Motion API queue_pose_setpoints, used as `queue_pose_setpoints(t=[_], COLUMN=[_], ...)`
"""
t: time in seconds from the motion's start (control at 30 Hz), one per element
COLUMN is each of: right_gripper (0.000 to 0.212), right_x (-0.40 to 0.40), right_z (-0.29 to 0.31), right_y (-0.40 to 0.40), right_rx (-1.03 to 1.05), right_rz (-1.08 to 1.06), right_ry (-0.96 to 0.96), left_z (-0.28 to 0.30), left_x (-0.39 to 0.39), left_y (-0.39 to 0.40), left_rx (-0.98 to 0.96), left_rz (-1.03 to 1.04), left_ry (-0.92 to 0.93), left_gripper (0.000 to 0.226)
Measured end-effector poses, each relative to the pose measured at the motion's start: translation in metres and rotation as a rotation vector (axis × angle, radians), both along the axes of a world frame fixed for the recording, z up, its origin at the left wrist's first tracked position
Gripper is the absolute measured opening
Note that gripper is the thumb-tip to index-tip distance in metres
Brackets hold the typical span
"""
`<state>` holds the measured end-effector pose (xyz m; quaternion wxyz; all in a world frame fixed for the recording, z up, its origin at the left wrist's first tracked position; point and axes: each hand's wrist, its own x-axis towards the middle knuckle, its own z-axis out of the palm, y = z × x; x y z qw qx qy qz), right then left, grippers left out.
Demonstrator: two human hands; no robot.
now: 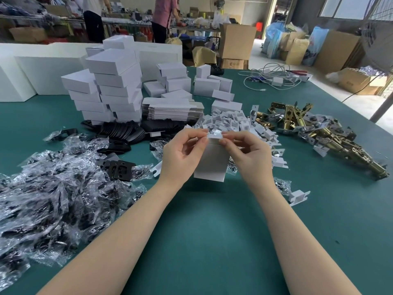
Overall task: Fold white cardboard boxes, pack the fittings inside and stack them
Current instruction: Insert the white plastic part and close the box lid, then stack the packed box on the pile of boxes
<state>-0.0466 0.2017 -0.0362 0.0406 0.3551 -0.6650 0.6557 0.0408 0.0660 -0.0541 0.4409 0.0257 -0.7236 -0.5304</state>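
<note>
Two hands work one white cardboard box [209,162] standing upright on the green bench [212,241]: my left hand [180,154] and right hand [248,154] each pinch its top flaps, so I should fold them squarely and evenly.

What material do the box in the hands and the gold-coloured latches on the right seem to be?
Box: likely thin white cardboard, matt, with crisp folded edges.
Latches: probably metal with a shiny brass-like finish; they reflect light, with silvery plates.
</note>
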Motion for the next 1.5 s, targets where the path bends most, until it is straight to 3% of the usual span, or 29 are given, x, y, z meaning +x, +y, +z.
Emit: queue_pose_setpoints(t=[0.27, 0.47, 0.6, 0.77, 0.87, 0.97, 1.03, 1.1, 1.17, 1.27, 1.33, 1.4, 1.5], right_gripper=[0.022, 0.026, 0.026, 0.027, 0.053, 0.098, 0.112, 0.116, 0.118, 0.119, 0.118, 0.118, 0.107], right_x=[-0.003, -0.005, -0.005, 0.0, 0.01, 0.013, 0.01, 0.007, 0.006, 0.004, 0.006, 0.009, 0.012], right_z=[-0.001, 0.002, -0.002, -0.012, -0.029, -0.044, -0.049, -0.052, -0.054, -0.056, -0.054, -0.052, -0.049], right_y=[0.003, 0.007, 0.01, 0.012, 0.007, 0.003, 0.002, 0.003, 0.004, 0.004, 0.004, 0.005, 0.007], right_rx=[-0.028, -0.042, -0.016, 0.05, 0.14, 0.309, 0.35, 0.344, 0.344, 0.321, 0.301, 0.26, 0.173], right_rz=[0.06, 0.15, 0.157, 0.05, 0.013, 0.092, 0.112, 0.099, 0.097, 0.118, 0.129, 0.111, 0.037], right_ry=[-0.031, -0.07, -0.036, 0.044, 0.084, 0.034, 0.024, 0.029, 0.012, 0.005, 0.002, 0.008, 0.01], left_z=[0.0, -0.003, -0.006, -0.004, 0.01, 0.035, 0.056, 0.077, 0.097, 0.116, 0.119, 0.12, 0.134], left_x=[0.003, 0.001, 0.003, 0.007, 0.008, 0.006, 0.001, -0.007, -0.016, -0.024, -0.022, -0.014, 0.004], left_y=[-0.001, -0.003, -0.005, -0.001, 0.004, 0.013, 0.021, 0.026, 0.024, 0.018, 0.013, -0.001, -0.042], left_rx=[-0.111, -0.077, -0.178, -0.338, -0.514, -0.787, -1.044, -1.177, -1.191, -1.181, -1.144, -1.03, -0.681], left_rz=[0.049, 0.036, 0.055, 0.13, 0.148, 0.225, 0.346, 0.313, 0.152, -0.058, -0.091, -0.071, 0.01], left_ry=[0.005, 0.004, 0.025, -0.046, -0.222, -0.62, -0.844, -0.958, -1.079, -1.088, -1.062, -1.025, -0.923], left_gripper=[0.01, 0.009, 0.004, 0.02, 0.026, 0.04, 0.038, 0.024, 0.01, 0.029, 0.036, 0.027, 0.032])
